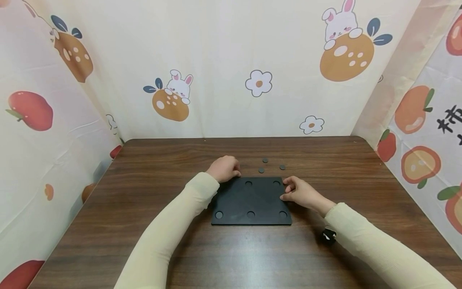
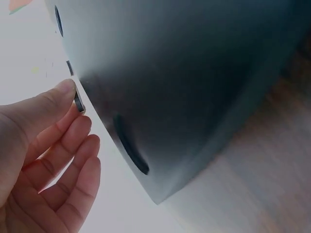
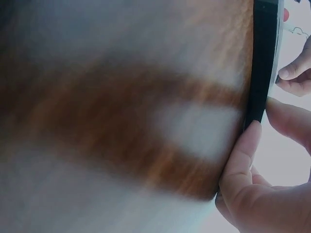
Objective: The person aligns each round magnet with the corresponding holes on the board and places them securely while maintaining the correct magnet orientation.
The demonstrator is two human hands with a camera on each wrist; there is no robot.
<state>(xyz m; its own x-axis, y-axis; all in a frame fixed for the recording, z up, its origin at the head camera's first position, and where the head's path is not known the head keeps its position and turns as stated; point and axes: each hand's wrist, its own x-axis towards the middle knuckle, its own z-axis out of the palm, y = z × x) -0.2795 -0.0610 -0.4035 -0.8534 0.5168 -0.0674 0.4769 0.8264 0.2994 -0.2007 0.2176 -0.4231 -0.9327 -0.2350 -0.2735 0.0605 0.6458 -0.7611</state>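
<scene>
A black rectangular board with round recesses lies flat on the table. One small dark disc sits in its near left recess. My left hand is over the far left corner and hides the recess area there. Between its thumb and forefinger it pinches a small black disc, held edge-on close to the board in the left wrist view. At the board's right edge, my right hand holds on with thumb and fingers. The right wrist view shows its fingers against the board's side.
Three loose dark discs, a back one, a right one and a front one, lie on the brown wooden table beyond the board. A printed curtain hangs behind the table and along both sides.
</scene>
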